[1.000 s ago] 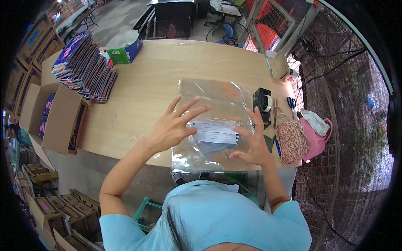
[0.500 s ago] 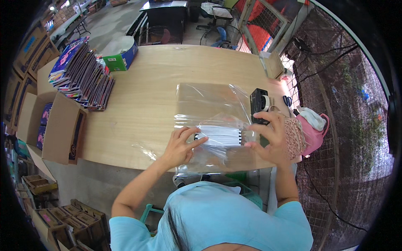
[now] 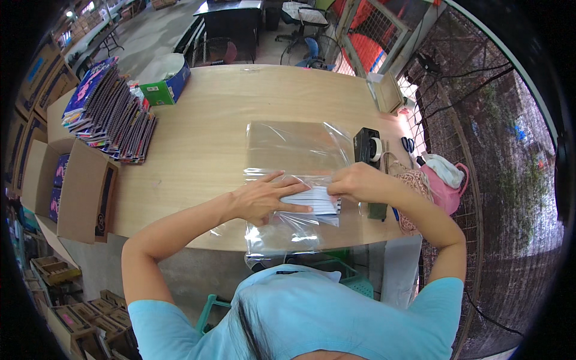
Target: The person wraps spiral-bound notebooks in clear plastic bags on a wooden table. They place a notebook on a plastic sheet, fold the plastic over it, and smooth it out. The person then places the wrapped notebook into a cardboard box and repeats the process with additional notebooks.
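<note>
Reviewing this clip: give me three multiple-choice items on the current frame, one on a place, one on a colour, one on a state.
1. Where does the black tape dispenser stand?
A. right of the clear plastic bag
B. inside the open cardboard box
C. on the stack of notebooks

2. What colour is the bag at the table's right edge?
A. green
B. pink
C. yellow

3. How is the left hand?
A. closed in a fist
B. lifted off the table
C. pressed flat, fingers spread, on the plastic

Answers: 1 A, the dispenser sits just past the plastic's right edge. 2 B, its fabric shows pink. 3 C, the palm lies flat on the wrapped white pad, while the right hand pinches the plastic.
</note>
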Demonstrator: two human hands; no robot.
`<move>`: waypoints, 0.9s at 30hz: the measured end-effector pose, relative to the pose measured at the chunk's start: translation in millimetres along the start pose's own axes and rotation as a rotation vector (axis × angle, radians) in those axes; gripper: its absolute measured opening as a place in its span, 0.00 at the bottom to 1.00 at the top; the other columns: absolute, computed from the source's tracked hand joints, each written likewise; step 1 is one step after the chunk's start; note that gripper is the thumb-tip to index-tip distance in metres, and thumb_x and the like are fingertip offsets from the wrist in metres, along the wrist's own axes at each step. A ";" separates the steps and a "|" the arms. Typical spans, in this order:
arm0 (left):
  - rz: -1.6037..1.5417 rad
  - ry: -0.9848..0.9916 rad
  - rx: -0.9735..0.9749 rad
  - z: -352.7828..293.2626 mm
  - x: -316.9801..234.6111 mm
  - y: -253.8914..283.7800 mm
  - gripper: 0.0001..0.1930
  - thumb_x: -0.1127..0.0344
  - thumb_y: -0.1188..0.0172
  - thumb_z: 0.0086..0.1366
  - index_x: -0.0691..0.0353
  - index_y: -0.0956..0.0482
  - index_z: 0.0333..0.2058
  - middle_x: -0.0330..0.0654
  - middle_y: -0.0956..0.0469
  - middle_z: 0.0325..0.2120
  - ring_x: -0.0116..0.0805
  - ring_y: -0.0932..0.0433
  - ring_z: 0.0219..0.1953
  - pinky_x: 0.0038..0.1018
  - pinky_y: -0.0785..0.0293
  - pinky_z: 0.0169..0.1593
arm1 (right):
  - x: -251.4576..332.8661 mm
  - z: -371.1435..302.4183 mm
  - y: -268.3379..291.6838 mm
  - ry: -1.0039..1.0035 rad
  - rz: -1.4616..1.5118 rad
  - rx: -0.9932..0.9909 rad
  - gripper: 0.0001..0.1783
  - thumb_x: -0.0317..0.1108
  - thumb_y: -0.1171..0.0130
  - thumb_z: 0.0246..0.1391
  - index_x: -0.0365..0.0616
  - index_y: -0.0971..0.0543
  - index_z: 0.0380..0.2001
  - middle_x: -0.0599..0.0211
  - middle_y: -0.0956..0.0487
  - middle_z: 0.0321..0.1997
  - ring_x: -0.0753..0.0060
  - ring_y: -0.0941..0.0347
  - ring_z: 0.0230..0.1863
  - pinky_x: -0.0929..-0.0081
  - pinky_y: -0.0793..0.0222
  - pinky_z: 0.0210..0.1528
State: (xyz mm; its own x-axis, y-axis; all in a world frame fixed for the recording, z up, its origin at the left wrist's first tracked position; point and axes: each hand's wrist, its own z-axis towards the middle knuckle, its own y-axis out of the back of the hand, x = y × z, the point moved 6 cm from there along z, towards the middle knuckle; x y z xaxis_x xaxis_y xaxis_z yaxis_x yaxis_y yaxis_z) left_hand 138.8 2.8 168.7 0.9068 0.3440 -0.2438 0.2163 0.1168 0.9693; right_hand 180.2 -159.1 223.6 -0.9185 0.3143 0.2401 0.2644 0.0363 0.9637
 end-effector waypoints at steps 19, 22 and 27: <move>0.073 0.316 0.096 -12.3 -85.9 -129.9 0.27 0.62 0.51 0.62 0.39 0.37 0.62 0.56 0.46 0.63 0.51 0.51 0.68 0.62 0.60 0.64 | -37.8 19.4 -74.2 -0.622 0.530 -0.480 0.65 0.51 0.24 0.30 0.49 0.52 0.68 0.47 0.41 0.61 0.49 0.39 0.61 0.56 0.38 0.59; -0.130 0.280 0.115 -43.1 -80.1 -136.1 0.28 0.50 0.48 0.60 0.43 0.33 0.60 0.54 0.43 0.62 0.50 0.50 0.67 0.62 0.64 0.64 | -44.3 21.5 -74.5 -0.626 0.570 -0.473 0.67 0.58 0.25 0.29 0.48 0.53 0.68 0.42 0.40 0.59 0.41 0.40 0.61 0.55 0.40 0.61; -0.045 0.405 -0.443 -19.3 -18.5 -15.5 0.37 0.27 0.51 0.52 0.34 0.31 0.58 0.42 0.40 0.61 0.48 0.57 0.68 0.67 0.75 0.61 | -55.0 24.5 -81.1 -0.662 0.523 -0.430 0.66 0.56 0.26 0.31 0.45 0.54 0.68 0.43 0.36 0.56 0.47 0.35 0.58 0.58 0.38 0.59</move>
State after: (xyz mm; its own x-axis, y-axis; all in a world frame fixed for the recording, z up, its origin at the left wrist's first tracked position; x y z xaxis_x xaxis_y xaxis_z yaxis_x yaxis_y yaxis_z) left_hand 111.8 12.6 157.6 0.6715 0.6470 -0.3613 0.0007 0.4870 0.8734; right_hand 216.4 -156.1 129.4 -0.3261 0.6708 0.6662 0.3429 -0.5728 0.7446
